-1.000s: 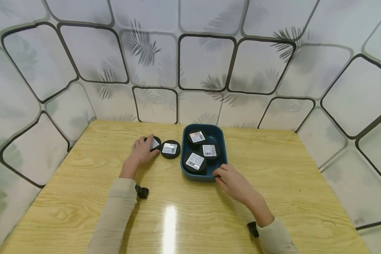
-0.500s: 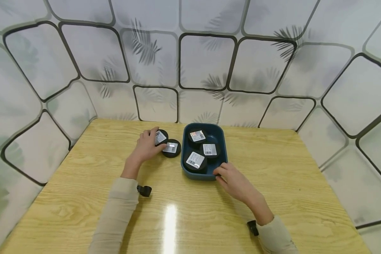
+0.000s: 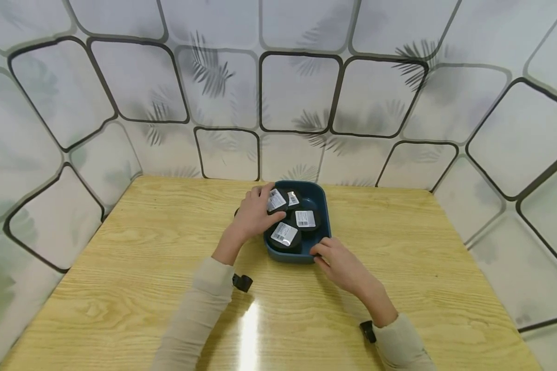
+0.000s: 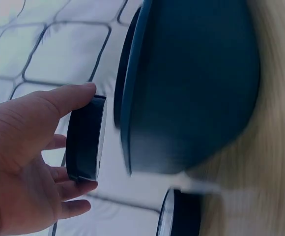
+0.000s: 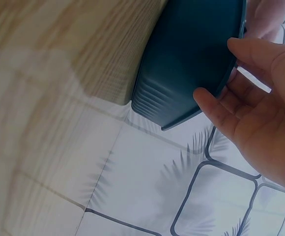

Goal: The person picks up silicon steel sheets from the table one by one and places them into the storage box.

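Observation:
My left hand [image 3: 252, 215] pinches a flat round black container [image 3: 276, 202] with a white label, thumb on one side and fingers on the other. It overlaps the left rim of a dark blue bin [image 3: 322, 203]; in the left wrist view the held container [image 4: 85, 142] is just outside the rim. Three similar containers lie in the bin, one at the back [image 3: 294, 198], one in the middle [image 3: 305, 219], one at the front left [image 3: 285, 235]. My right hand [image 3: 342, 265] grips the bin's near right corner by its rim, thumb outside, as the right wrist view shows.
Another black container [image 4: 185, 212] stands on the wooden table [image 3: 134, 257] left of the bin, mostly hidden behind my left hand in the head view. A patterned wall [image 3: 301, 93] rises behind the table's far edge. Small black devices [image 3: 243, 282] sit at both wrists.
My left hand has picked up the leftmost container from the table and carried it right, past the other one, to the bin's left side. The right hand stays on the bin's corner.

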The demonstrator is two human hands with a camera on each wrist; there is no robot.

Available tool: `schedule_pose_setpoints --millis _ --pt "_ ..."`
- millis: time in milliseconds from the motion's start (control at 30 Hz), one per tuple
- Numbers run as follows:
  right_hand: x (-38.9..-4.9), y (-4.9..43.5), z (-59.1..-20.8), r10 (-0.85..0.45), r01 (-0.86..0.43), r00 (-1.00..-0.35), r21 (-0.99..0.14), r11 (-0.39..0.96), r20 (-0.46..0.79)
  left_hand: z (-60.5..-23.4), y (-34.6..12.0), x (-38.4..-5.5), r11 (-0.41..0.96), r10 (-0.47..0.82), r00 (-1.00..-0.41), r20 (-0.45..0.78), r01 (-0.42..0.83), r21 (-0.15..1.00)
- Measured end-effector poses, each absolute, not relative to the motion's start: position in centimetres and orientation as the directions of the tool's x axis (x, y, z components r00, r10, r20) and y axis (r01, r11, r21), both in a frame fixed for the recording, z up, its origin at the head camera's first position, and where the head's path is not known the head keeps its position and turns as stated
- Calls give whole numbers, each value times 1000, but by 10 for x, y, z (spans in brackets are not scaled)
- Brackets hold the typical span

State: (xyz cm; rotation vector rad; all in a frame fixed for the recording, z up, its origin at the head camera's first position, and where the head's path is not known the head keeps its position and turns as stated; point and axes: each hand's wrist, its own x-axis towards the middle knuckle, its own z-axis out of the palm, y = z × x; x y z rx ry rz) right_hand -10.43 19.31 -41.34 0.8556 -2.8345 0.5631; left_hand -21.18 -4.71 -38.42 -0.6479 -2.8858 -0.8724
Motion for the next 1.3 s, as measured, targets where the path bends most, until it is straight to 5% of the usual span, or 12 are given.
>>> schedule_pose_setpoints --millis 600,1300 --pt "-104 194 -414 -526 -572 -820 -316 757 225 -403 40 -202 835 430 -896 111 441 328" --pt "-105 194 -412 -512 -563 -826 -316 764 235 -404 -16 -180 821 378 -915 138 401 406"
